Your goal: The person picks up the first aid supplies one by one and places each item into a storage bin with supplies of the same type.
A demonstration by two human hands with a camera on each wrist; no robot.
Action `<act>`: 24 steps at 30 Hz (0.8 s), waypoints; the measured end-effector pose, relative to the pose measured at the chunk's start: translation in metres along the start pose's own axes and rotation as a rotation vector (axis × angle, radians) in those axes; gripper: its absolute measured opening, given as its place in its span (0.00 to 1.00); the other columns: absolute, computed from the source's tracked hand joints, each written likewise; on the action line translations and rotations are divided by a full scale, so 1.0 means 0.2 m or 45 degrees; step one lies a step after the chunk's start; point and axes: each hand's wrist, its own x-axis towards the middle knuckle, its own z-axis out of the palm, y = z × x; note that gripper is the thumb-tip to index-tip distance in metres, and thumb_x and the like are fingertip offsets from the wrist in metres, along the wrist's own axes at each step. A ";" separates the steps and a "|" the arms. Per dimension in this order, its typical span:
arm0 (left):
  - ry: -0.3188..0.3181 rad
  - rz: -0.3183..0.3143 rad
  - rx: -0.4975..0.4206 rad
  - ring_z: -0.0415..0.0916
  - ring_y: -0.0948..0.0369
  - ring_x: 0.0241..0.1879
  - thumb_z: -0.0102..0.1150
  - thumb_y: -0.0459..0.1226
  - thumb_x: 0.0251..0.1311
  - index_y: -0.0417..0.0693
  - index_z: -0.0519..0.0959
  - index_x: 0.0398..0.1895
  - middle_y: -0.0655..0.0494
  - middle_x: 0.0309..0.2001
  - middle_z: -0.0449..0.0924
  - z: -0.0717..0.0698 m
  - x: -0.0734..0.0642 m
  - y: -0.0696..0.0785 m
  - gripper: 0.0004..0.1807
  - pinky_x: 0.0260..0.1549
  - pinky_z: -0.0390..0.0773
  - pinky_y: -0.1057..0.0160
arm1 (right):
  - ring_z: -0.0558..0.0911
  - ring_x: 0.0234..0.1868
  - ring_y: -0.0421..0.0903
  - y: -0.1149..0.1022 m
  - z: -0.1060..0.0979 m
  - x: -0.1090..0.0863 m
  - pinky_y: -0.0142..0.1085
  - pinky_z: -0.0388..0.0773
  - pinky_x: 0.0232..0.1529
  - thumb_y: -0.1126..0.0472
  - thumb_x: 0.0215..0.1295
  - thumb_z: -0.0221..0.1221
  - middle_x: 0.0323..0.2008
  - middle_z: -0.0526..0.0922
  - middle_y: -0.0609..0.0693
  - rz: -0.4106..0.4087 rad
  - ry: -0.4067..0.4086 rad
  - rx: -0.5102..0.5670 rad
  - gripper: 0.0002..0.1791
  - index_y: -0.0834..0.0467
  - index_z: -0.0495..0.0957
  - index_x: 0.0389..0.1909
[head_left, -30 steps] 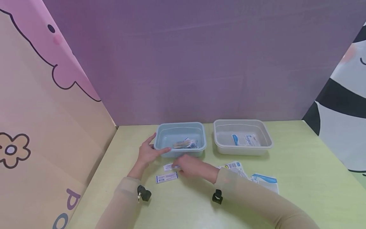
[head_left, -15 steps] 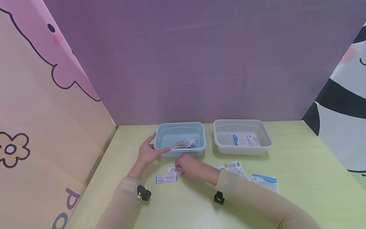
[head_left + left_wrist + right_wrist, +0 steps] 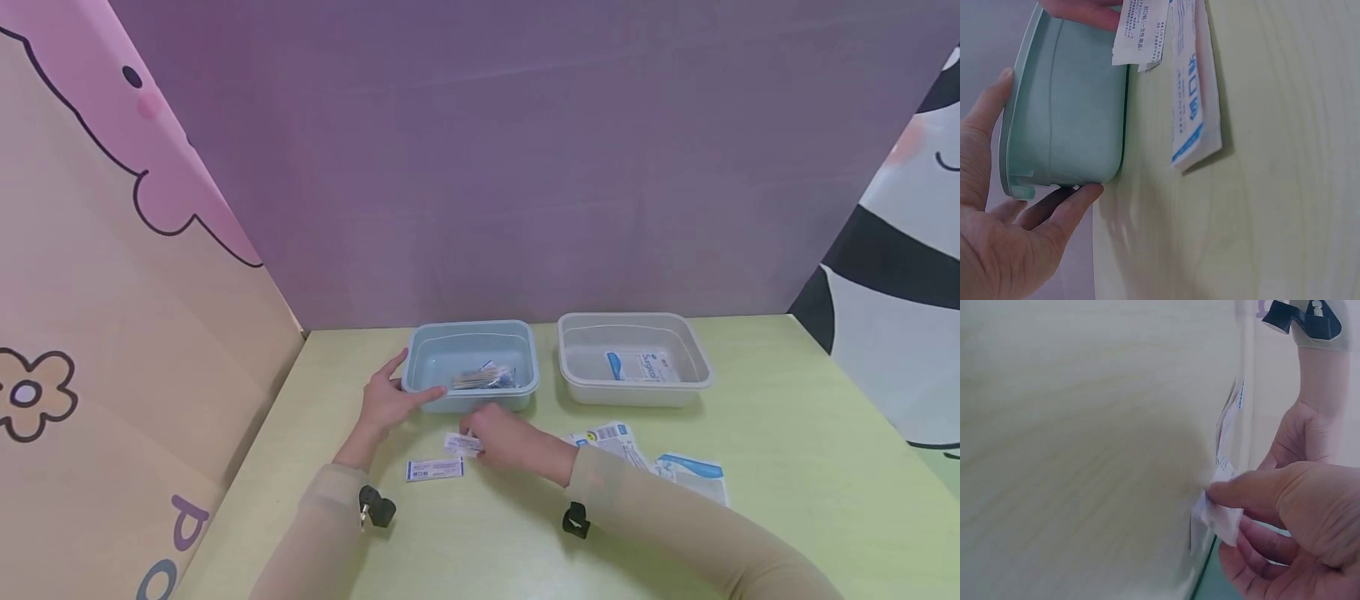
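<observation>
In the head view my left hand (image 3: 386,404) holds the left end of a pale blue plastic box (image 3: 453,403), thumb on its front rim, other fingers at its side. A bag of cotton swabs (image 3: 482,379) lies inside. In front of the box, my right hand (image 3: 506,433) pinches a white adhesive bandage packet (image 3: 461,444) between thumb and fingers. The right wrist view shows this packet (image 3: 1225,522) bent under the thumb. Another paper edge shows behind it in the left wrist view. A second bandage packet (image 3: 435,470) with blue print lies on the table.
Right of the blue box stands an off-white box (image 3: 637,394) with a packet (image 3: 647,367) marked "Surgical" inside. A printed packet (image 3: 618,435) and a blue-and-white packet (image 3: 692,477) lie by the right forearm. A purple wall (image 3: 555,167) closes off the back.
The right hand's bandage packet has shifted slightly right, and its left end now tilts up. The lying packet turned a little straighter, then stayed put. My left hand keeps its place on the box.
</observation>
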 end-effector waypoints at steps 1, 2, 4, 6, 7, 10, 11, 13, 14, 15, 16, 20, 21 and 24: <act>0.000 0.000 -0.001 0.83 0.41 0.64 0.85 0.52 0.50 0.52 0.60 0.85 0.32 0.67 0.80 0.00 0.00 0.00 0.60 0.52 0.87 0.51 | 0.86 0.40 0.46 0.00 0.00 0.00 0.37 0.84 0.44 0.74 0.56 0.72 0.38 0.90 0.52 -0.005 0.001 0.017 0.15 0.59 0.88 0.44; 0.000 -0.001 -0.001 0.83 0.41 0.64 0.85 0.51 0.50 0.52 0.60 0.84 0.31 0.66 0.80 0.00 0.00 0.00 0.60 0.51 0.87 0.51 | 0.86 0.39 0.46 0.01 0.00 0.00 0.37 0.84 0.42 0.75 0.57 0.71 0.38 0.91 0.53 -0.012 0.003 0.040 0.14 0.59 0.88 0.43; 0.000 -0.002 0.000 0.83 0.42 0.64 0.85 0.51 0.50 0.52 0.61 0.84 0.31 0.66 0.80 0.00 0.00 0.00 0.60 0.50 0.87 0.52 | 0.86 0.38 0.45 0.01 -0.02 -0.01 0.35 0.83 0.41 0.75 0.61 0.68 0.36 0.91 0.52 -0.028 0.004 0.064 0.11 0.59 0.88 0.42; 0.000 -0.003 0.002 0.83 0.42 0.64 0.85 0.52 0.50 0.52 0.60 0.84 0.31 0.66 0.80 0.00 0.00 -0.01 0.60 0.50 0.87 0.53 | 0.85 0.36 0.44 0.01 -0.03 -0.01 0.35 0.82 0.40 0.74 0.63 0.68 0.35 0.90 0.52 -0.051 0.010 0.083 0.10 0.59 0.88 0.41; 0.001 -0.004 0.001 0.83 0.42 0.64 0.85 0.52 0.49 0.52 0.60 0.84 0.32 0.66 0.80 0.00 0.00 -0.01 0.60 0.50 0.87 0.53 | 0.84 0.35 0.43 0.01 -0.05 -0.01 0.34 0.82 0.39 0.73 0.64 0.67 0.34 0.90 0.52 -0.061 0.014 0.091 0.09 0.59 0.88 0.41; 0.000 -0.007 0.000 0.83 0.42 0.64 0.85 0.52 0.49 0.53 0.60 0.85 0.32 0.67 0.80 -0.01 0.00 -0.01 0.61 0.50 0.86 0.54 | 0.81 0.34 0.41 0.01 -0.09 -0.01 0.33 0.80 0.39 0.72 0.65 0.67 0.34 0.89 0.50 -0.090 0.021 0.105 0.07 0.59 0.88 0.41; 0.001 -0.008 -0.001 0.83 0.42 0.64 0.85 0.52 0.49 0.54 0.60 0.85 0.32 0.67 0.80 -0.01 0.00 -0.01 0.61 0.50 0.86 0.54 | 0.81 0.33 0.40 0.01 -0.10 -0.01 0.33 0.79 0.38 0.72 0.65 0.67 0.33 0.89 0.50 -0.104 0.020 0.107 0.07 0.59 0.88 0.41; -0.002 -0.009 -0.001 0.82 0.42 0.65 0.85 0.51 0.49 0.53 0.60 0.85 0.32 0.67 0.80 -0.01 -0.01 -0.01 0.61 0.49 0.86 0.54 | 0.80 0.32 0.39 0.00 -0.13 -0.01 0.32 0.78 0.38 0.71 0.66 0.67 0.34 0.90 0.49 -0.114 0.006 0.117 0.07 0.58 0.88 0.41; -0.002 -0.007 -0.001 0.82 0.42 0.65 0.85 0.51 0.49 0.53 0.60 0.85 0.32 0.67 0.80 -0.01 -0.01 -0.01 0.61 0.48 0.86 0.55 | 0.79 0.32 0.37 0.01 -0.15 0.00 0.32 0.78 0.39 0.70 0.67 0.67 0.34 0.90 0.48 -0.121 0.000 0.121 0.06 0.58 0.88 0.41; -0.002 -0.006 -0.003 0.82 0.42 0.65 0.86 0.50 0.49 0.53 0.60 0.84 0.32 0.67 0.80 -0.01 0.00 -0.02 0.60 0.47 0.86 0.55 | 0.78 0.32 0.37 0.01 -0.17 0.00 0.32 0.77 0.38 0.70 0.66 0.67 0.34 0.90 0.47 -0.126 -0.006 0.133 0.06 0.57 0.88 0.41; -0.002 -0.005 -0.005 0.82 0.42 0.65 0.86 0.50 0.49 0.53 0.61 0.84 0.32 0.67 0.80 -0.01 0.00 -0.02 0.60 0.47 0.86 0.56 | 0.77 0.31 0.36 0.01 -0.19 0.00 0.32 0.77 0.38 0.70 0.66 0.67 0.33 0.89 0.47 -0.134 -0.009 0.146 0.06 0.57 0.88 0.40; -0.005 0.006 -0.012 0.83 0.42 0.63 0.86 0.50 0.48 0.53 0.61 0.84 0.32 0.66 0.80 0.00 0.00 -0.01 0.61 0.43 0.86 0.60 | 0.71 0.26 0.34 0.05 -0.28 0.01 0.30 0.72 0.35 0.69 0.67 0.67 0.27 0.85 0.44 -0.138 0.026 0.167 0.05 0.56 0.88 0.38; -0.007 0.005 -0.017 0.83 0.43 0.63 0.86 0.50 0.49 0.53 0.61 0.84 0.32 0.66 0.80 0.00 0.01 -0.01 0.61 0.42 0.85 0.60 | 0.70 0.25 0.35 0.06 -0.31 0.01 0.30 0.72 0.34 0.68 0.67 0.67 0.25 0.83 0.43 -0.132 0.039 0.170 0.05 0.56 0.88 0.38; -0.013 0.005 -0.025 0.83 0.42 0.63 0.85 0.50 0.50 0.53 0.61 0.84 0.32 0.67 0.80 0.00 0.01 -0.01 0.60 0.43 0.86 0.60 | 0.71 0.25 0.35 0.10 -0.38 0.03 0.30 0.72 0.34 0.66 0.69 0.66 0.27 0.84 0.43 -0.097 0.074 0.159 0.04 0.56 0.88 0.40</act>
